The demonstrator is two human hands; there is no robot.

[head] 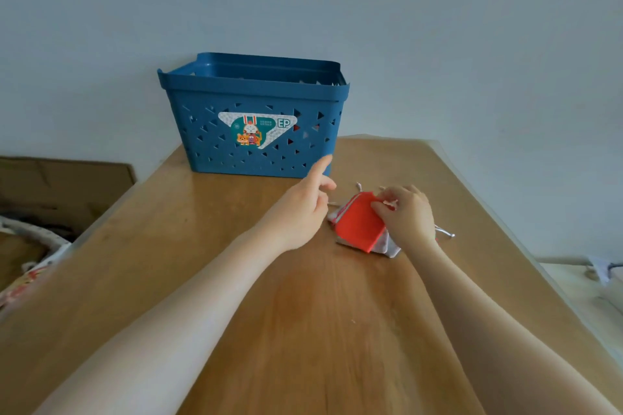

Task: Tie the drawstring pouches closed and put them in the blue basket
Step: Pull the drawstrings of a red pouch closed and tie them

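Observation:
A small pile of drawstring pouches lies on the wooden table, with a red pouch (358, 222) on top and a pale one (387, 246) under it. Thin white cords stick out around the pile. My right hand (406, 214) pinches the red pouch's upper right edge, where a cord end shows. My left hand (303, 209) hovers just left of the pile with the index finger stretched out and nothing in it. The blue basket (256, 84) stands at the table's far edge against the wall, behind my left hand. Red shows through its holes on the right.
The wooden table (269, 313) reaches toward me between my forearms. Cardboard (60, 185) and patterned fabric (30, 273) lie beyond its left edge. A white surface with a cable (600, 273) sits past the right edge.

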